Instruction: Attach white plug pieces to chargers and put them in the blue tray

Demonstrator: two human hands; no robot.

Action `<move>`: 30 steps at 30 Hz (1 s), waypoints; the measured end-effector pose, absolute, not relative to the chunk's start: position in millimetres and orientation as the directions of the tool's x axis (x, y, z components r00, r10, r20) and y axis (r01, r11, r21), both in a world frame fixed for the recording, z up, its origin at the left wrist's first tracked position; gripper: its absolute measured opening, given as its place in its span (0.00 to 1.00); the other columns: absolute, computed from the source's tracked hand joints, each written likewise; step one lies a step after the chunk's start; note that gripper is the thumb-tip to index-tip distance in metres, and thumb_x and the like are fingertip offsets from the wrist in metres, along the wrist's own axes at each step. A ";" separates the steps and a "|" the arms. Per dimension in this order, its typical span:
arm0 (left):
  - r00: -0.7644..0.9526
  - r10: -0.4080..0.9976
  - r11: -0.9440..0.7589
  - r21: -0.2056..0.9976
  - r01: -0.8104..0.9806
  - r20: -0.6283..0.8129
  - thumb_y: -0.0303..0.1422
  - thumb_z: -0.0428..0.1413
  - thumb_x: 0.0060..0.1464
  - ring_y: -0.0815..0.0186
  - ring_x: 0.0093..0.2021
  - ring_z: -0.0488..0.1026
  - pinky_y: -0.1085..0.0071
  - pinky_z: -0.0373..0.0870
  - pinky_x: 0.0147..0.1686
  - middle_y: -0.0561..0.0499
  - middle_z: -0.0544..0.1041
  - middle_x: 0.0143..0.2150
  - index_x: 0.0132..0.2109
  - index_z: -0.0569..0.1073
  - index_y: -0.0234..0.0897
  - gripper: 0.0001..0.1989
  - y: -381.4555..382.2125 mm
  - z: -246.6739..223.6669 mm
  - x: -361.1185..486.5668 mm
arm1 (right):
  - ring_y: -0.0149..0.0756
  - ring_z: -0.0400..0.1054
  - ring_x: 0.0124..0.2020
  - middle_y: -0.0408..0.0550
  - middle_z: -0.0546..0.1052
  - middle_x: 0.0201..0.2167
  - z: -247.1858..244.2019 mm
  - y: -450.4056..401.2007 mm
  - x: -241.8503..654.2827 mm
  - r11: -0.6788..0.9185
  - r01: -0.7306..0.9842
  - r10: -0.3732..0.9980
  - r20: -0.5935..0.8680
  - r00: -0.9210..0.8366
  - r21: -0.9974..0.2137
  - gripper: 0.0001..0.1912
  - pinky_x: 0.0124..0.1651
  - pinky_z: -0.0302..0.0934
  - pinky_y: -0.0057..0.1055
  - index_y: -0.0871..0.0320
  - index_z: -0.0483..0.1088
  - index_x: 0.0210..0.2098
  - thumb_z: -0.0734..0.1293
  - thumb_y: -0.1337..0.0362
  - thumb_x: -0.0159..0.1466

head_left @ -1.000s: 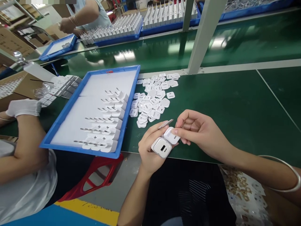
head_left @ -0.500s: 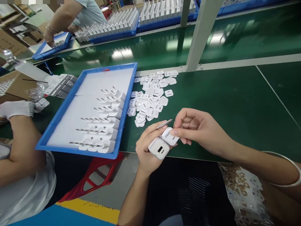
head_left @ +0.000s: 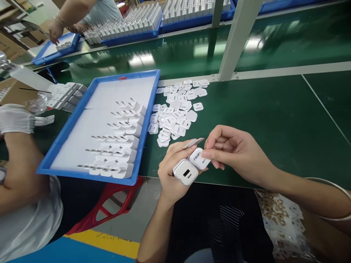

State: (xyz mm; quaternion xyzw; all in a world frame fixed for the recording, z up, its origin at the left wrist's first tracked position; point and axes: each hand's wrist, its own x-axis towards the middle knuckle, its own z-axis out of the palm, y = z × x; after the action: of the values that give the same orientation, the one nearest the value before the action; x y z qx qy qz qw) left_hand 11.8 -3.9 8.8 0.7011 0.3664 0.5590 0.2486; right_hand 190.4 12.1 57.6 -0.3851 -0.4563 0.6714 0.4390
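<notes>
Since a moment ago the 2 hands have barely moved, the thumb of the right hand (head_left: 234, 148) still on 1 "Fibaks" face plate (head_left: 196, 157), so work there looks unfinished; I cannot tell whether that grip pinches or merely presses. The left hand (head_left: 170, 170) is clamped around 1 port-faced charger (head_left: 182, 176) at the plate's 7 o'clock, with 1 thin plate (head_left: 193, 143) edge-on at its fingertips. Loose plates (head_left: 178, 113), too overlapped to count, lie at 11 o'clock on the counter (head_left: 274, 117); at 10 o'clock 1 blue tray (head_left: 68, 175) carries 6 rows of pronged chargers (head_left: 128, 155).
</notes>
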 end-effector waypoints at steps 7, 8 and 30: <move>0.099 0.789 -0.610 0.751 0.253 0.607 0.28 0.72 0.43 0.59 0.50 0.79 0.62 0.78 0.49 0.47 0.80 0.53 0.53 0.78 0.42 0.28 -4.0 6.8 10.7 | 0.21 0.67 0.20 0.37 0.72 0.23 59.1 8.3 188.3 -0.092 -0.155 0.964 -0.048 -0.263 -0.984 0.12 0.24 0.64 0.18 0.59 0.69 0.29 0.76 0.75 0.56; 0.098 0.788 -0.610 0.747 0.266 0.609 0.28 0.72 0.43 0.59 0.50 0.79 0.62 0.78 0.49 0.47 0.80 0.53 0.53 0.78 0.42 0.28 -4.1 6.6 10.5 | 0.22 0.68 0.21 0.37 0.72 0.23 59.4 7.8 188.0 -0.073 -0.144 0.964 -0.033 -0.263 -0.987 0.12 0.25 0.64 0.18 0.59 0.68 0.29 0.76 0.75 0.57; 0.150 0.767 -0.633 0.697 0.336 0.624 0.30 0.73 0.43 0.60 0.49 0.78 0.61 0.78 0.49 0.48 0.80 0.53 0.55 0.78 0.43 0.29 -3.5 6.5 9.1 | 0.24 0.63 0.21 0.36 0.68 0.21 60.4 10.6 191.8 -0.077 -0.004 0.949 -0.071 -0.308 -0.997 0.11 0.23 0.59 0.21 0.56 0.64 0.29 0.69 0.74 0.60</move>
State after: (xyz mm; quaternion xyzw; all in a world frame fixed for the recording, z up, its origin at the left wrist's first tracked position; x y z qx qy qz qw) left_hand 9.1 -3.5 6.5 0.7309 0.3772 0.5315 0.2024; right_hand 191.8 10.6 60.4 -0.4302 -0.5486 0.5943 0.4009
